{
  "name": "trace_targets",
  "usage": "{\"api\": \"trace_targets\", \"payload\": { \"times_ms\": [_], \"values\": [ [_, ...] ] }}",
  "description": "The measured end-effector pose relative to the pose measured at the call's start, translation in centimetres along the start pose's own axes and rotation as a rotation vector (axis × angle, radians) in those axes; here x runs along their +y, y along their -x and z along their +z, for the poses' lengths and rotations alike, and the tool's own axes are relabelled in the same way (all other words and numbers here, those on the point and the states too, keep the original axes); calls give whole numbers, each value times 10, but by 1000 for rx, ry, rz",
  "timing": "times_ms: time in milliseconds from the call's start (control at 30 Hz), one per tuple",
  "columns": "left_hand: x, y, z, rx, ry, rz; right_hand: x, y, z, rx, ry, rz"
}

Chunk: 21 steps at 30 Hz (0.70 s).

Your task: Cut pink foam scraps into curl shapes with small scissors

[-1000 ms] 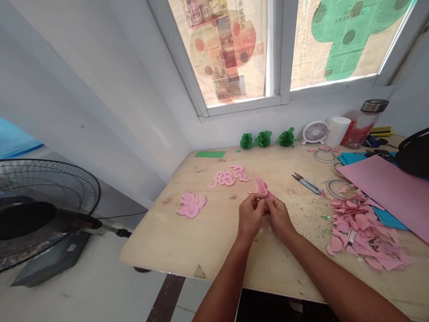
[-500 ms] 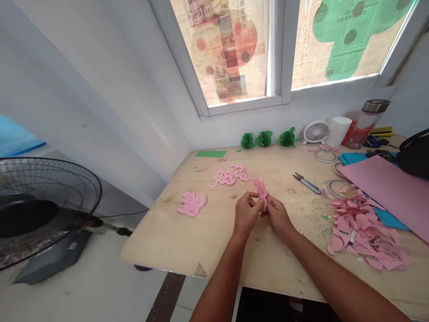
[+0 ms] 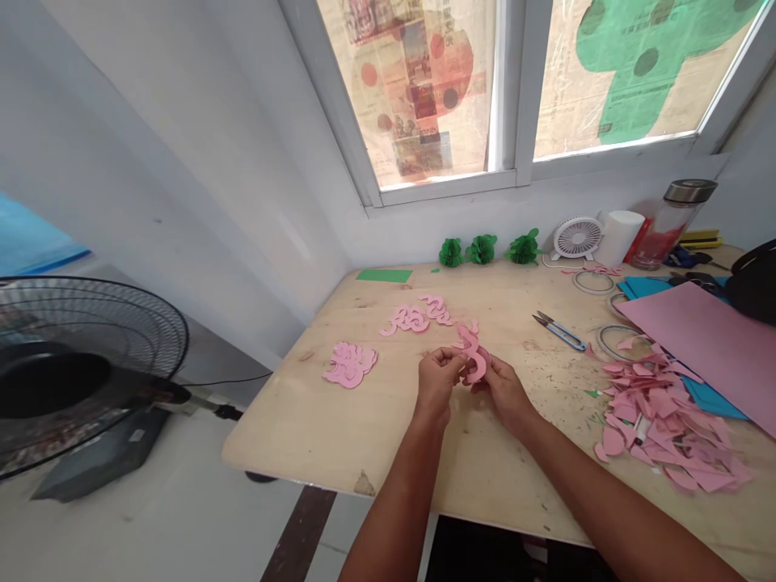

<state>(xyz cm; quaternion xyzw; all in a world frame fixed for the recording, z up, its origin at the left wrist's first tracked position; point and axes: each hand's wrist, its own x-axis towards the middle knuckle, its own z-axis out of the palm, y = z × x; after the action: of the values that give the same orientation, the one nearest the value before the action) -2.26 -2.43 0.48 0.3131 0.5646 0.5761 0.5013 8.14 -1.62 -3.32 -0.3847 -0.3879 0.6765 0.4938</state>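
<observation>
Between my two hands, a little above the wooden table (image 3: 364, 428), is a wavy pink paper cutout (image 3: 478, 368). My left hand (image 3: 437, 380) pinches its left edge between thumb and fingers. On the other side, my right hand (image 3: 502, 388) grips the right edge, its fingertips partly hidden behind the paper. Beyond the hands lie curled pink paper pieces (image 3: 413, 318), and a small stack of scalloped pink cutouts (image 3: 348, 365) rests to the left. Thread snips (image 3: 561, 331) with blue handles lie right of my hands.
Pink paper scraps (image 3: 660, 420) heap at the right beside a large pink sheet (image 3: 697, 339) and wire rings (image 3: 622, 343). Green paper ornaments (image 3: 483, 249), a small white fan (image 3: 577, 238) and a glass bottle (image 3: 670, 226) line the wall. A floor fan (image 3: 90, 376) stands left.
My left hand has drawn slightly left and away from the right hand, and the wavy cutout now shows more of its curved edge. The view has shifted slightly.
</observation>
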Motion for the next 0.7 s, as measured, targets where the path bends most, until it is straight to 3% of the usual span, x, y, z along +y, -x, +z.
{"api": "trace_targets", "payload": {
  "times_ms": [167, 700],
  "values": [
    [-4, 0, 3, 70, 108, -42, -1, 1, 1, -38, -6, 18],
    [-5, 5, 13, 123, 223, -59, 2, 3, 2, -138, -59, 39]
  ]
}}
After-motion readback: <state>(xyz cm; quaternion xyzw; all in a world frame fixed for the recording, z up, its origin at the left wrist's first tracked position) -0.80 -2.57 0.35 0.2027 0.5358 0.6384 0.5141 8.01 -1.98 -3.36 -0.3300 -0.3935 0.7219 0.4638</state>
